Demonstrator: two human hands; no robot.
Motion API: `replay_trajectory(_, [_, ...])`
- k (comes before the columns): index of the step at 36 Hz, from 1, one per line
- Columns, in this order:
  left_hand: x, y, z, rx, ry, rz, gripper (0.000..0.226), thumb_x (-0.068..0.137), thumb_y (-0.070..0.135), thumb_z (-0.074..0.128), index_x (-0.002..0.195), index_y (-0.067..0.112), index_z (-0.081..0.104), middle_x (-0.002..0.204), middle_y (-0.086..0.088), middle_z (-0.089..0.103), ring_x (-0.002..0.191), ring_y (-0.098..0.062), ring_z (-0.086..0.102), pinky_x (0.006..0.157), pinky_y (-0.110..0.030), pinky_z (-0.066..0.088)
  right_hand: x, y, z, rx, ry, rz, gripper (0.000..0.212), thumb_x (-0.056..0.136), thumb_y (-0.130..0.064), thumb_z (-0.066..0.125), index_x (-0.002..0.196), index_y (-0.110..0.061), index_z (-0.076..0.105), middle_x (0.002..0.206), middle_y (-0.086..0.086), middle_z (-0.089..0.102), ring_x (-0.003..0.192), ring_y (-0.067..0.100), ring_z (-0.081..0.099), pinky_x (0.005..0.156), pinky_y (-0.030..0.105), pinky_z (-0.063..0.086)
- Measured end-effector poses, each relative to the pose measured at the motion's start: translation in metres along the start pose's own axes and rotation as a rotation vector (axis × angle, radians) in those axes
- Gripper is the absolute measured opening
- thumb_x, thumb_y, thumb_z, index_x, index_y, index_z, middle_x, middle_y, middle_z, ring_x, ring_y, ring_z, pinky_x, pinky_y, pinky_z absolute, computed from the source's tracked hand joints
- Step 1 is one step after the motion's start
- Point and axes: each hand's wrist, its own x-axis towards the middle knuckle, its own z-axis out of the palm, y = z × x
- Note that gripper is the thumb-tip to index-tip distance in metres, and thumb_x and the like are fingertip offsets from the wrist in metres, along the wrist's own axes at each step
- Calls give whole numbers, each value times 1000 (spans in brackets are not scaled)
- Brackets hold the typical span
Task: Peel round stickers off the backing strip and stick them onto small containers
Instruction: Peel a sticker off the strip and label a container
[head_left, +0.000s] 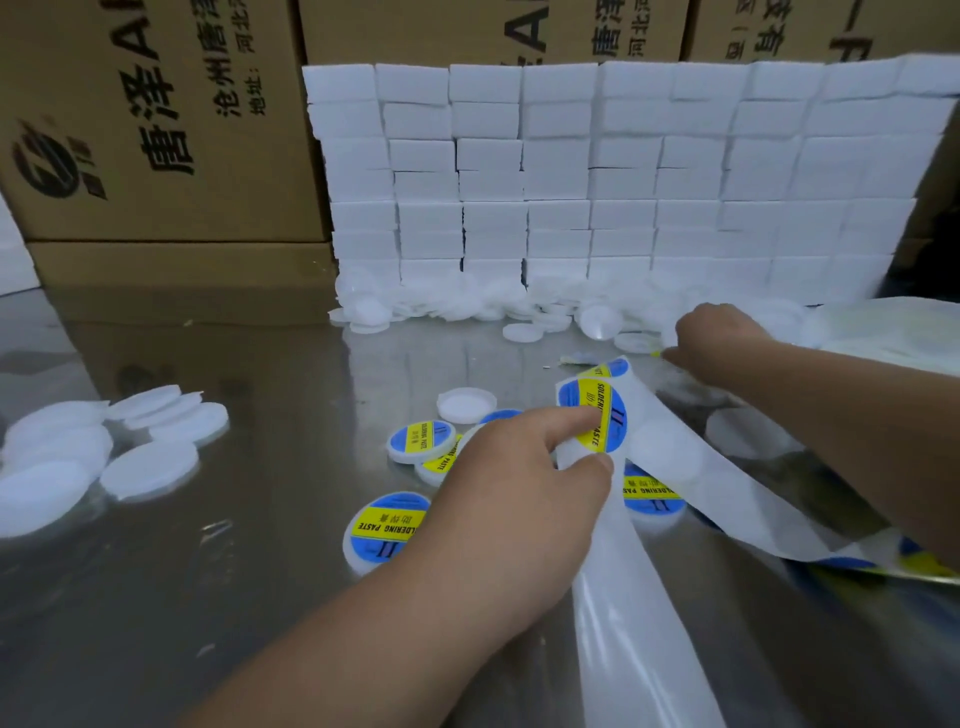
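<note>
While L hand (519, 483) pinches round sticker (605, 410) on backing strip (670, 457), table (260, 467) centre, R hand (711, 338) is over containers (519, 332) at far edge, blurred, grip cannot tell. Sticker likely thin, floppy, tacky: take by rim.

blocks (571, 182) behind containers (387, 525), backing strip (675, 457) right

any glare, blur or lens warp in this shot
Head view: the steel table throws soft glare and mirrors the cartons; the right hand is motion-blurred; the wall of white blocks bows toward the right edge, wide-lens distortion; the left hand and the sticker it pinches are sharp.
</note>
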Motion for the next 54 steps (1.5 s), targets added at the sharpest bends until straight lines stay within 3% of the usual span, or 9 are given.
replay_trajectory(8, [3, 3, -1, -3, 11, -23, 32, 87, 30, 53, 117, 38, 59, 69, 16, 51, 43, 3, 45, 41, -5, 32, -16, -4, -44, 221, 294, -38, 34, 98, -34, 33, 98, -4, 49, 103, 22, 57, 89, 35, 53, 67, 34, 31])
replay_trajectory(14, [3, 8, -3, -159, 58, -47, 25, 89, 31, 51, 109, 32, 66, 62, 16, 57, 50, -2, 49, 52, -20, 42, -66, -40, -116, 729, 511, -105, 41, 98, -33, 30, 86, -1, 52, 78, 14, 51, 71, 27, 41, 60, 32, 25])
replay_trajectory(18, [2, 10, -6, -201, 77, -22, 23, 89, 26, 52, 105, 35, 66, 46, 14, 50, 38, -8, 38, 40, -14, 31, -118, -55, -139, 1490, 338, 128, 29, 91, -32, 44, 73, -12, 55, 61, -2, 43, 57, 16, 39, 53, 26, 28])
replay_trajectory(22, [0, 10, -7, -197, 84, 50, 34, 87, 13, 51, 88, 44, 66, 66, 8, 59, 47, -13, 40, 41, -13, 31, -172, -66, -114, 2098, -73, 229, 24, 86, -26, 45, 65, -17, 43, 48, -4, 30, 42, 13, 24, 42, 18, 24])
replay_trajectory(28, [-2, 10, -4, -189, 51, 61, 32, 87, 15, 55, 75, 42, 63, 59, 11, 59, 40, -4, 35, 40, -12, 30, -181, -64, -108, 2245, 40, 317, 22, 89, -22, 44, 68, -15, 48, 43, -6, 34, 37, 10, 31, 37, 19, 28])
replay_trajectory(33, [-3, 13, -3, -204, -19, 24, 9, 81, 32, 62, 85, 35, 69, 90, 9, 71, 80, -8, 64, 77, -25, 50, -187, -72, -95, 2388, 38, 221, 17, 89, -14, 39, 81, -13, 54, 54, -4, 43, 50, 11, 40, 53, 22, 36])
replay_trajectory(36, [-2, 10, -2, -120, -81, 52, 42, 66, 55, 65, 102, 34, 66, 103, 19, 66, 93, 6, 60, 75, -16, 47, -189, -73, -95, 2362, 138, 159, 20, 89, -9, 36, 83, -16, 54, 51, -6, 47, 50, 10, 44, 56, 23, 38])
replay_trajectory(49, [-13, 18, -2, -164, -284, 118, 23, 59, 69, 66, 73, 51, 68, 74, 13, 68, 67, 1, 59, 68, -13, 43, -199, -82, -88, 2203, 402, -112, 19, 93, -10, 37, 91, -25, 49, 54, -15, 55, 55, 2, 53, 56, 18, 46])
replay_trajectory(54, [-10, 17, -4, -337, -302, -10, 28, 53, 43, 80, 70, 23, 72, 76, 2, 72, 73, -12, 68, 74, -29, 54, -199, -82, -87, 2059, 529, -129, 10, 84, -27, 40, 89, -27, 49, 66, -19, 59, 74, 2, 60, 78, 24, 50])
